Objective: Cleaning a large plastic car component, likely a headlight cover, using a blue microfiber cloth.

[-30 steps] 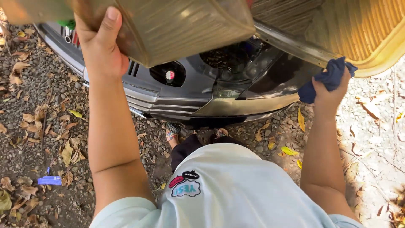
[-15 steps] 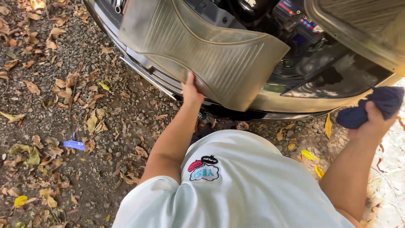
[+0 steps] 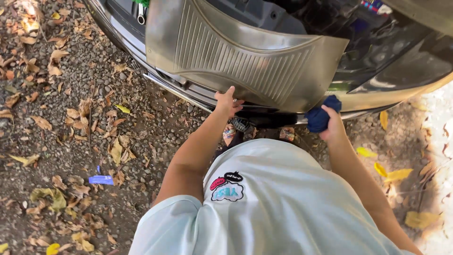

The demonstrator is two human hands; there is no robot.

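A ribbed, clear-grey car floor mat (image 3: 245, 56) leans against the open front of a vehicle (image 3: 396, 71). My left hand (image 3: 228, 101) grips the mat's lower edge from below. My right hand (image 3: 330, 123) is closed around a dark blue cloth (image 3: 318, 117), held just under the mat's right corner and close to the car's body edge. My pale shirt with a small coloured patch (image 3: 226, 186) fills the bottom of the view, and my sandalled feet (image 3: 236, 132) show beneath the car.
Gravel ground (image 3: 94, 141) strewn with dry brown and yellow leaves lies to the left and right. A small blue scrap (image 3: 101, 179) lies on the gravel at left. A sunlit pale patch (image 3: 439, 141) runs along the right edge.
The mat has come down from overhead to rest against the car. My left hand slid to its lower edge. My right hand with the cloth moved left, closer to the mat.
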